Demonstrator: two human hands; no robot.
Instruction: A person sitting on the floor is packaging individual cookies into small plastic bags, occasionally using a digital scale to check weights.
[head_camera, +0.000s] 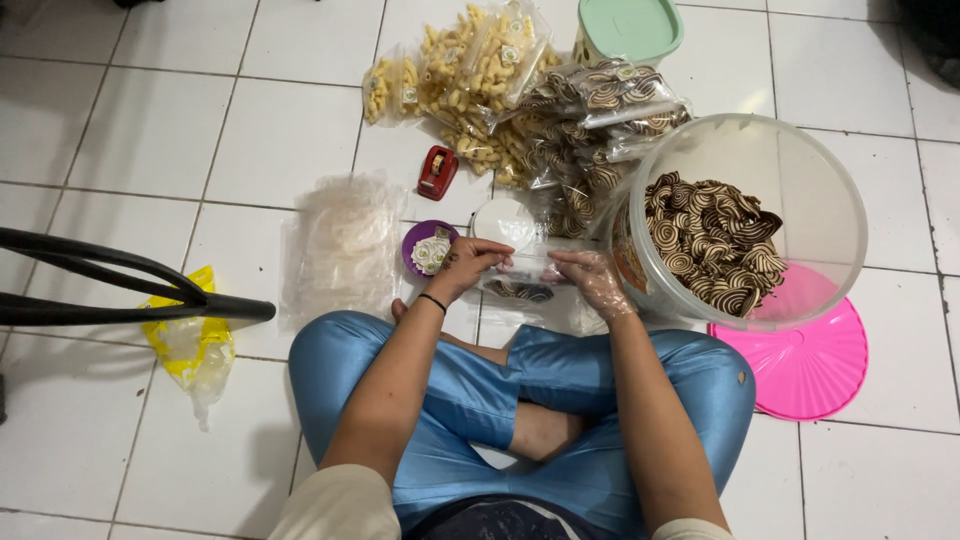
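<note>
While we sit cross-legged on white floor tiles, we record the following:

Left hand: our left hand (468, 262), bare with a black wristband, pinches the left end of the small clear bag (528, 272).
Right hand: our right hand (592, 277), covered by a thin transparent glove, grips the right end of the same bag.
Small clear bag: glossy soft plastic, held just above the floor in front of our knees; brown-and-cream spiral biscuits show inside it.
Tub: one large round translucent tub (838, 180), tilted toward us, about half filled with ridged spiral biscuits; it touches our right hand's side.
Pink lid: one flat round lid (815, 360), partly under the tub.
Filled bags: a heap of sealed bags (520, 90), pale curled snacks to the left, spiral biscuits to the right; we cannot count them.
Other items: one red tape dispenser (437, 172), one purple dish (428, 248), one stack of empty clear bags (345, 245), one green-lidded container (630, 28).
Open room: bare tiles at far left and bottom right; a black chair leg (120, 285) crosses the left edge.
</note>
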